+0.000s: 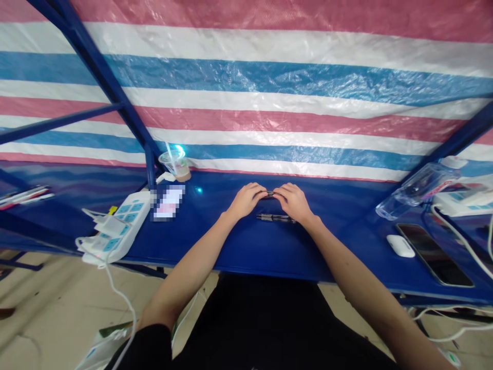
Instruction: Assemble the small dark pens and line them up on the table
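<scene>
Left hand (245, 200) and right hand (294, 200) pinch thin dark stick (270, 195). Below: slim black pen (274, 218) on smooth, shiny blue table (265, 252).

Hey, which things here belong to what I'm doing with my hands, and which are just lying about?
Seems in use:
slim dark thing, likely a pen, held by the left hand and right hand
dark pen lying on the table, nearer the body

Seemingly just lying about:
cup with straw
left power strip
right power strip
bottle
white case
dark phone
</scene>
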A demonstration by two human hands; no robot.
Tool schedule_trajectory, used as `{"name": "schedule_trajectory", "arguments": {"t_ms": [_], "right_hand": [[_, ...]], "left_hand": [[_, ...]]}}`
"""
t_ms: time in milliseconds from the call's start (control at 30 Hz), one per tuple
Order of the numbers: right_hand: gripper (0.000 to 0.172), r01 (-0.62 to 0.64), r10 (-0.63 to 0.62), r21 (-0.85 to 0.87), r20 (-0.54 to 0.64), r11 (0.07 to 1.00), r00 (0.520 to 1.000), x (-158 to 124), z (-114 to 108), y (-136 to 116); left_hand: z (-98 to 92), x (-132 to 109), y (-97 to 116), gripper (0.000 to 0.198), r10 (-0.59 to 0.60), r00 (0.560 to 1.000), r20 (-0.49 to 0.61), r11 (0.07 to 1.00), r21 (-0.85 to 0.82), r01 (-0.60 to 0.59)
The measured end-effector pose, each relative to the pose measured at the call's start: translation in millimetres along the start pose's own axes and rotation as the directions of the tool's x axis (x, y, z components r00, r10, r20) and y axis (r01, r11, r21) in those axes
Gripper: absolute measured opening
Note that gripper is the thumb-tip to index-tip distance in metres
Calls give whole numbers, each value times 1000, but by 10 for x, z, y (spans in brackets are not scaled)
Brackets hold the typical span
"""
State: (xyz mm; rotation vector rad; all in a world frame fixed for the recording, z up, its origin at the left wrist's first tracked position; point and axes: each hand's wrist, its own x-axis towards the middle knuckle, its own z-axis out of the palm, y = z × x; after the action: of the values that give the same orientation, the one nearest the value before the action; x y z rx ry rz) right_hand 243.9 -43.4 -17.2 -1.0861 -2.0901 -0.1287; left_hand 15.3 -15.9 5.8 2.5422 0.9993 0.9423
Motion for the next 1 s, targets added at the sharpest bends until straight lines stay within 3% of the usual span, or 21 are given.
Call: {"name": "schedule_trajectory", "arguments": {"t_ms": [233, 367, 433, 533, 633, 800, 1000], "right_hand": [[32, -11, 10, 26, 38, 1000, 999, 7, -17, -17], [31, 1, -2, 22, 64, 1000, 998, 10, -13, -27], [31, 4, -6, 19, 72, 1000, 997, 14, -9, -29], [30, 9, -10, 17, 57, 1000, 998, 19, 0, -26], [29, 17, -18, 20, 53, 1000, 998, 20, 10, -20], [27, 11, -12, 20, 57, 1000, 998, 23, 14, -20], [29, 21, -21, 13, 35, 1000, 999, 23, 44, -17]], "left_hand": [[21, -13, 19, 19, -25, 999, 29, 999, -33, 26], [15, -11, 31, 31, -38, 997, 60, 999, 5, 38], [12, -16, 33, 24, -45, 998, 53, 999, -22, 46], [17, -23, 30, 25, -29, 999, 36, 997, -64, 31], [27, -16, 26, 14, 7, 999, 37, 999, -54, -5], [17, 2, 31, 29, -24, 999, 42, 1000, 19, 23], [9, -21, 23, 21, -15, 999, 36, 998, -58, 18]]}}
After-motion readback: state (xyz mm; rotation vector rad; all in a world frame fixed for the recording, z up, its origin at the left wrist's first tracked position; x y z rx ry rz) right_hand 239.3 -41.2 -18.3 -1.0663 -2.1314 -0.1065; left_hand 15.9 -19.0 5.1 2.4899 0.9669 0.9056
